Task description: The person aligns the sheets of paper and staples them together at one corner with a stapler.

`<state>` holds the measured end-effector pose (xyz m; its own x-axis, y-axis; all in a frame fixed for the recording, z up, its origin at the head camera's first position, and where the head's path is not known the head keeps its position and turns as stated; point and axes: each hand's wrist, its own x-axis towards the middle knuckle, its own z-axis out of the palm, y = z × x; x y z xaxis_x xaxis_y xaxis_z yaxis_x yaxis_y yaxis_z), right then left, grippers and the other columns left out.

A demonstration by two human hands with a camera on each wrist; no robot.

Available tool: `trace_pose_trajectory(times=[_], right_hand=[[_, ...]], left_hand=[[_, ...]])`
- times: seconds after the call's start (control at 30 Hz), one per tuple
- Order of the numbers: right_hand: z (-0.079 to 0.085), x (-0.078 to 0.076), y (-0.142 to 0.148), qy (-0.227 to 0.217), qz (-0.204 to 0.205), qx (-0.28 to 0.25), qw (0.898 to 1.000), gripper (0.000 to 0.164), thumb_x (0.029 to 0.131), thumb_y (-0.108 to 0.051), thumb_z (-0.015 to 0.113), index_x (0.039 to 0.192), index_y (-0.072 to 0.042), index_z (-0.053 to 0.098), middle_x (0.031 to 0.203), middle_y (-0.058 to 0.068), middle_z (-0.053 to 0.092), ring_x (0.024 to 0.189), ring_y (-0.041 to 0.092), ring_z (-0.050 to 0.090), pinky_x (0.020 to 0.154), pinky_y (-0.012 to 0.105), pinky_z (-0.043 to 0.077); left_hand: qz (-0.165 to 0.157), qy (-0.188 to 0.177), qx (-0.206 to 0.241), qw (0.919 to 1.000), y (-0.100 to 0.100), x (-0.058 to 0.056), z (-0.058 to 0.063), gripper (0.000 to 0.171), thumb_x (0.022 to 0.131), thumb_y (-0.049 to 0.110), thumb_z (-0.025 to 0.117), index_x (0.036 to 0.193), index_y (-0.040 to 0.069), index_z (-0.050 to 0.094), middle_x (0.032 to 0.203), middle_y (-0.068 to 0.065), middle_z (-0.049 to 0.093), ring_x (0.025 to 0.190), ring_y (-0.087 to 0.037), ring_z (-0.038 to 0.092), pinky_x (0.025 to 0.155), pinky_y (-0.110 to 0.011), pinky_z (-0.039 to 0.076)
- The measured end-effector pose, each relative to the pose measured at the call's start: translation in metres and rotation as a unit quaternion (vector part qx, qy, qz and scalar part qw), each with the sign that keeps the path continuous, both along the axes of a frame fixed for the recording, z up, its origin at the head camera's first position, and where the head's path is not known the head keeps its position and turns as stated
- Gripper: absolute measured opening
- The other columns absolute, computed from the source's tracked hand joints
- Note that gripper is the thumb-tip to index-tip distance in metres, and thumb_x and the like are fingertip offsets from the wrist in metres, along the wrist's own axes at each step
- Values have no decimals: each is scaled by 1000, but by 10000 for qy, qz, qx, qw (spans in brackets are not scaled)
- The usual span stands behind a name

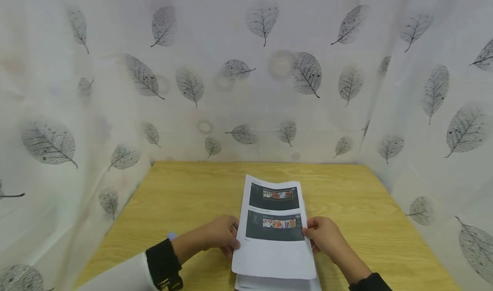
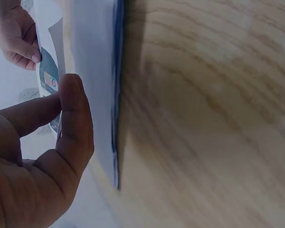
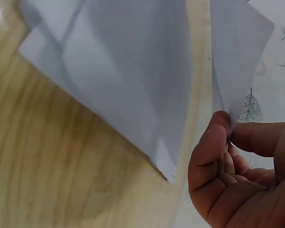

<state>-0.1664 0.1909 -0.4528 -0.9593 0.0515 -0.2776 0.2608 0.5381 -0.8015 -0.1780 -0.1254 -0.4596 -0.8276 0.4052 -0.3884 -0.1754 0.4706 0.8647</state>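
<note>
Nearest, at the bottom edge of the head view, a stack of white paper (image 1: pixel 274 285) lies on the table (image 1: pixel 196 188), partly hidden under a printed sheet (image 1: pixel 272 259). To one side is a white sleeve (image 1: pixel 119 274) with a black cuff (image 1: pixel 163 261); on the other, a dark cuff (image 1: pixel 369 283) shows. The left hand (image 1: pixel 221 236) pinches the sheet's left edge between thumb and fingers, and the right hand (image 1: pixel 325 238) pinches its right edge in the same way, so the sheet is held just above the stack, well apart from the table's far edge. Two dark printed panels, each with a row of small coloured pictures, fill its far half. Bare wood-grain tabletop stretches beyond, and behind it hangs a pale cloth (image 1: pixel 246 107) patterned with grey leaves.
</note>
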Motion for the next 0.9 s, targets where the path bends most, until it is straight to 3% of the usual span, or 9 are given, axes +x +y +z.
trace_pose_trajectory(times=[0.17, 0.37, 0.6, 0.9], right_hand=[[-8, 3, 0, -87, 152, 403, 9990, 9, 90, -5, 70, 93, 0, 63, 73, 9, 60, 59, 20, 59, 50, 31, 51], [-13, 7, 1, -114, 321, 847, 9958, 11, 89, -7, 73, 86, -3, 63, 69, 8, 58, 53, 17, 55, 46, 25, 43], [-22, 4, 3, -255, 393, 1653, 9851, 15, 86, -12, 77, 87, -2, 66, 76, 5, 61, 69, 19, 56, 58, 29, 46], [-29, 4, 3, -262, 396, 2020, 9782, 21, 83, -13, 80, 91, 1, 67, 76, 5, 62, 70, 19, 56, 59, 30, 46]], left_hand=[[57, 146, -374, 9992, 8, 4, -10, 29, 78, -12, 77, 98, -2, 60, 78, -14, 63, 57, -23, 68, 51, -36, 59], [-11, 125, -565, 9983, 12, 11, -12, 24, 79, -10, 77, 90, -1, 58, 69, -14, 66, 52, -21, 65, 48, -37, 58], [-49, 285, -1025, 9943, 18, 15, -14, 23, 78, -7, 80, 79, 1, 58, 63, -14, 66, 50, -23, 66, 46, -36, 57], [-6, 373, -1504, 9879, 21, 18, -9, 24, 79, -2, 82, 78, 3, 58, 66, -11, 66, 54, -23, 67, 48, -34, 57]])
